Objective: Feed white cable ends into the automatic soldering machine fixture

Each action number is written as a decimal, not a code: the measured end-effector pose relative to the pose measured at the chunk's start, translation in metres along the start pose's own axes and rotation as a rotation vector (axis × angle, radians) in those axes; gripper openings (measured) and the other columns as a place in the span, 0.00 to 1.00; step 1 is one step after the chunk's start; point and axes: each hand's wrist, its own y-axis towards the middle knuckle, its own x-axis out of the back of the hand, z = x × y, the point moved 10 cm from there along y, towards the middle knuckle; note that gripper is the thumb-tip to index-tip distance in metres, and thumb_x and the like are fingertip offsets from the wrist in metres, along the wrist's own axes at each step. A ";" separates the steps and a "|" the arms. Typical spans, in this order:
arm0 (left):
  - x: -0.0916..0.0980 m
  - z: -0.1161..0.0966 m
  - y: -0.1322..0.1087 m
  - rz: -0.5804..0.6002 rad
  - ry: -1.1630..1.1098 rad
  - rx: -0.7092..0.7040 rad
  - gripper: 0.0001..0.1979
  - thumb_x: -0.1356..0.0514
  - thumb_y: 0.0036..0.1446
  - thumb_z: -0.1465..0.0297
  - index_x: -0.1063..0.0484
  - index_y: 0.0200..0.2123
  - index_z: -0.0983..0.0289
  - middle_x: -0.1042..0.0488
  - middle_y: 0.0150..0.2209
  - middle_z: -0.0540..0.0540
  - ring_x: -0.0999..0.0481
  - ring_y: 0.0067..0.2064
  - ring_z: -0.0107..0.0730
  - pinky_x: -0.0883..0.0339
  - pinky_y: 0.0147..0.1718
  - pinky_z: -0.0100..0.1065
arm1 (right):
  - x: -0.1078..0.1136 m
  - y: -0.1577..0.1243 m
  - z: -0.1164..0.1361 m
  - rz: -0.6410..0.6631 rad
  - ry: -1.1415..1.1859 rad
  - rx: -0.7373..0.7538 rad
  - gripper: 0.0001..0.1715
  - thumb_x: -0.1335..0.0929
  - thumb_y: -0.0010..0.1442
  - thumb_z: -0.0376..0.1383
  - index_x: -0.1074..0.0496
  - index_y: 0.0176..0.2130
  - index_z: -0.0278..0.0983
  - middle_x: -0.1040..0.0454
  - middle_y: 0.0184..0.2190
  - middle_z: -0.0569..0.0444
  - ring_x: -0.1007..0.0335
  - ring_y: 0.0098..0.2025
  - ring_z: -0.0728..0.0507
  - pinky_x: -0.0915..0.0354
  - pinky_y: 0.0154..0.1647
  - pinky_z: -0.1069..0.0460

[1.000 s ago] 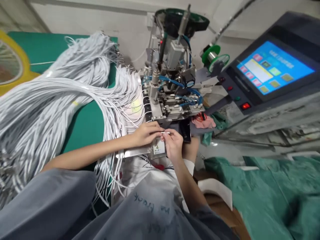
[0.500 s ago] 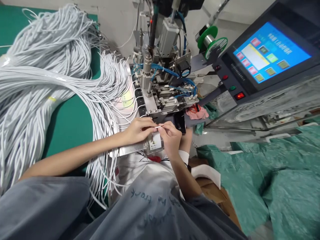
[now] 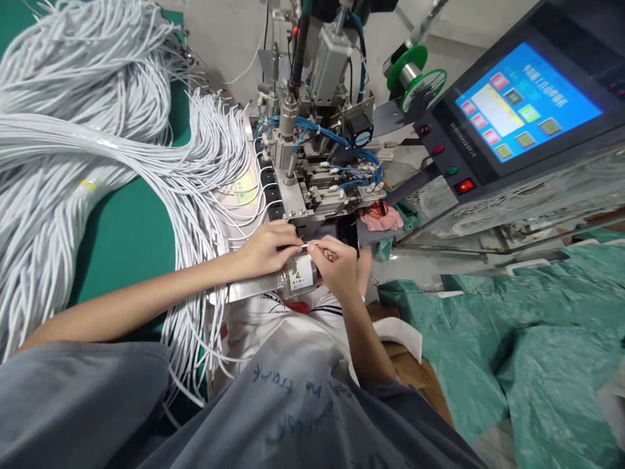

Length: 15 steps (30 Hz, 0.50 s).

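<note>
Between my two hands, in front of the machine, is the end of a thin white cable (image 3: 306, 245). My left hand (image 3: 266, 248) pinches it between thumb and fingertips. From the right, my right hand (image 3: 336, 262) is closed in a pinch at the cable's tip, the fingers curled; the fine detail of the tip is too small to make out. Just below the hands sits a clear container with a white label (image 3: 301, 273). The machine (image 3: 312, 189), with metal blocks and blue air tubes, stands right behind my fingers, and several white cables run into its left side.
Large bundles of white cables (image 3: 97, 78) cover the green table (image 3: 124, 228) on the left. A control screen (image 3: 527, 104) and a green wire spool (image 3: 413, 77) stand at the right. A pink cloth (image 3: 381, 219) lies beside the machine; green plastic sheeting (image 3: 561, 365) fills the lower right.
The view has shifted slightly. Both hands stay together at the cable end, and my right hand's fingers have turned a little around the tip.
</note>
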 end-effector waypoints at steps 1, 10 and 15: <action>0.000 0.001 0.000 0.007 0.017 0.008 0.10 0.45 0.59 0.72 0.25 0.30 0.65 0.27 0.27 0.54 0.32 0.31 0.29 0.37 0.32 0.33 | -0.001 0.002 -0.002 0.035 0.008 -0.019 0.09 0.32 0.53 0.35 0.24 0.26 0.34 0.35 0.20 0.57 0.44 0.22 0.53 0.47 0.21 0.55; -0.011 0.024 -0.004 0.023 -0.237 0.273 0.09 0.40 0.54 0.70 0.30 0.23 0.66 0.31 0.23 0.49 0.32 0.28 0.25 0.38 0.29 0.28 | -0.011 -0.004 -0.019 -0.087 0.191 -0.025 0.11 0.32 0.53 0.38 0.26 0.24 0.34 0.37 0.20 0.57 0.43 0.23 0.51 0.47 0.22 0.54; -0.010 0.006 -0.005 0.091 0.101 0.026 0.08 0.47 0.57 0.75 0.30 0.28 0.66 0.32 0.26 0.51 0.34 0.27 0.25 0.40 0.25 0.27 | -0.002 -0.006 0.006 -0.128 -0.112 0.105 0.14 0.35 0.56 0.36 0.29 0.21 0.35 0.44 0.17 0.59 0.49 0.21 0.52 0.50 0.23 0.54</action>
